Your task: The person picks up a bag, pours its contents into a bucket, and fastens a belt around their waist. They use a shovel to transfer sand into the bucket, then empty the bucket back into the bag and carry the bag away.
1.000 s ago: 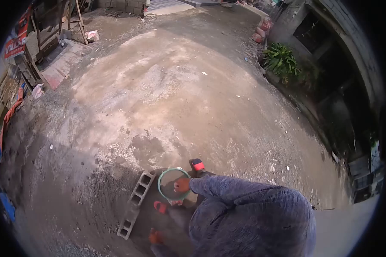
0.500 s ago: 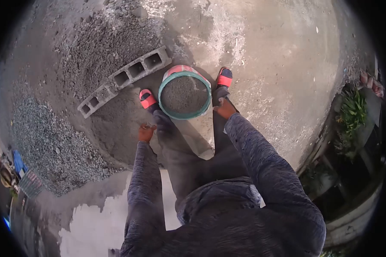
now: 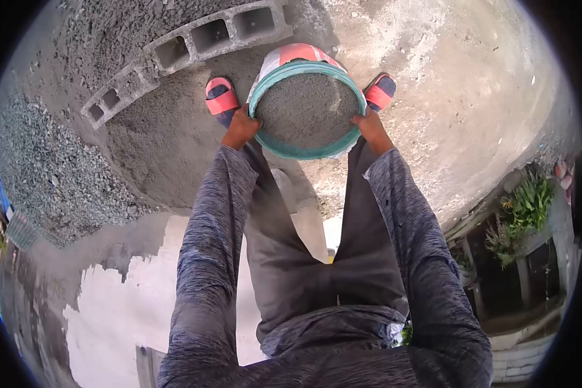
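Observation:
Between my feet is a bucket (image 3: 297, 154) with a teal rim and a red and white outer wall. Grey sand (image 3: 309, 110) fills much of it, close to the rim. My left hand (image 3: 242, 128) is closed around the bucket's left edge, and my right hand (image 3: 372, 129) grips the opposite edge. Both thumbs lie over the rim; the other fingers are mostly hidden outside the wall. Whether the bucket's base touches the ground cannot be seen.
Hollow concrete blocks (image 3: 189, 59) lie in a row beyond and left of the bucket. A gravel pile (image 3: 58, 168) spreads at the left, with grey sand (image 3: 155, 142) beside it. My red sandals (image 3: 222, 97) flank the bucket. Plants (image 3: 528, 208) grow at the right.
Both hands have moved from beside the bucket onto its rim and closed there. The bucket appears larger and nearer in view, and the blocks have shifted upward in the picture.

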A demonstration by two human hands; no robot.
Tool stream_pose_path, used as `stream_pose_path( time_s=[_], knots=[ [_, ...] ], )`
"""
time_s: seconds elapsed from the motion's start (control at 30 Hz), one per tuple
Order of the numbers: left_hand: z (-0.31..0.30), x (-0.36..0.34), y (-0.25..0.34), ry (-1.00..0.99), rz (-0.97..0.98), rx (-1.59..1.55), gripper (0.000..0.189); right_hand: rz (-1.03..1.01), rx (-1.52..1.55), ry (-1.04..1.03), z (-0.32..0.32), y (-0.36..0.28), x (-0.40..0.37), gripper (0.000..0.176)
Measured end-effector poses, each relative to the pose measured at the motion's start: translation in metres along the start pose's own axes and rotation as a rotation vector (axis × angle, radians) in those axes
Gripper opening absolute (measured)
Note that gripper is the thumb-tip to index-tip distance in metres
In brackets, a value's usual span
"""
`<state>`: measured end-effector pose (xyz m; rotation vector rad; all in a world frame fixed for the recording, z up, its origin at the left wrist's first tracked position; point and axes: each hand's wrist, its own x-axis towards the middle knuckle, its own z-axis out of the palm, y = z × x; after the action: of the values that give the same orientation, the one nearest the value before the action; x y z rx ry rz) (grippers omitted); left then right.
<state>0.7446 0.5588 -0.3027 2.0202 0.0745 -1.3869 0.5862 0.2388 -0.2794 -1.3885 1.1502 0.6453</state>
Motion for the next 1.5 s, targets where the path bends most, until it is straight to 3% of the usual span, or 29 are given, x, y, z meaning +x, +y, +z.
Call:
stream_pose_path(
  time_s=[0.13, 0.23, 0.3, 0.33, 0.43, 0.53, 0.6, 0.7, 0.77, 1.0, 1.13, 1.2, 1.3, 1.37, 1.5],
  knots=[
    [-0.006, 0.005, -0.016, 0.067, 0.012, -0.036, 0.051, -0.002, -0.226, 0.059, 0.017, -0.013, -0.021, 0.043],
    [-0.008, 0.012, -0.052, 0.188, 0.051, -0.066, 0.045, -0.173, -0.495, 0.287, 0.05, -0.006, -0.041, 0.033],
    [-0.001, 0.004, -0.064, 0.252, 0.094, -0.072, 0.04, -0.181, -0.483, 0.286, 0.054, -0.002, -0.053, 0.031],
    [0.005, -0.004, -0.065, 0.275, 0.014, -0.066, 0.039, -0.203, -0.46, 0.266, 0.053, 0.005, -0.056, 0.031],
    [0.0, -0.035, -0.021, 0.327, -0.05, -0.02, 0.035, -0.258, -0.458, 0.249, 0.03, -0.005, -0.061, 0.03],
    [0.0, -0.121, 0.025, 0.389, -0.12, -0.039, 0.031, -0.232, -0.411, 0.22, 0.007, -0.04, -0.122, 0.026],
    [-0.009, -0.187, 0.072, 0.405, -0.028, 0.055, 0.029, -0.27, -0.362, 0.214, -0.012, -0.059, -0.167, 0.024],
    [-0.017, -0.242, 0.102, 0.396, -0.045, 0.061, 0.027, -0.206, -0.305, 0.152, -0.022, -0.095, -0.222, 0.023],
    [-0.027, -0.241, 0.11, 0.344, -0.15, 0.034, 0.025, -0.215, -0.287, 0.157, -0.015, -0.089, -0.213, 0.023],
    [-0.033, -0.202, 0.095, 0.393, -0.068, 0.112, 0.024, -0.17, -0.417, 0.188, 0.004, -0.087, -0.199, 0.026],
    [-0.043, -0.224, 0.119, 0.236, -0.124, 0.254, 0.032, -0.096, -0.42, 0.177, -0.007, -0.122, -0.217, 0.03],
    [-0.062, -0.26, 0.161, 0.176, -0.084, 0.131, 0.034, -0.182, -0.335, 0.151, -0.023, -0.141, -0.244, 0.032],
    [-0.111, -0.312, 0.253, 0.067, -0.202, 0.104, 0.042, -0.153, -0.175, 0.054, -0.059, -0.176, -0.289, 0.033],
    [-0.132, -0.343, 0.268, -0.055, 0.037, -0.356, 0.057, -0.093, 0.014, 0.083, -0.084, -0.215, -0.321, 0.036],
    [-0.135, -0.328, 0.251, 0.042, 0.045, -0.573, 0.07, 0.064, 0.226, 0.399, -0.125, -0.271, -0.333, 0.052]
  ],
)
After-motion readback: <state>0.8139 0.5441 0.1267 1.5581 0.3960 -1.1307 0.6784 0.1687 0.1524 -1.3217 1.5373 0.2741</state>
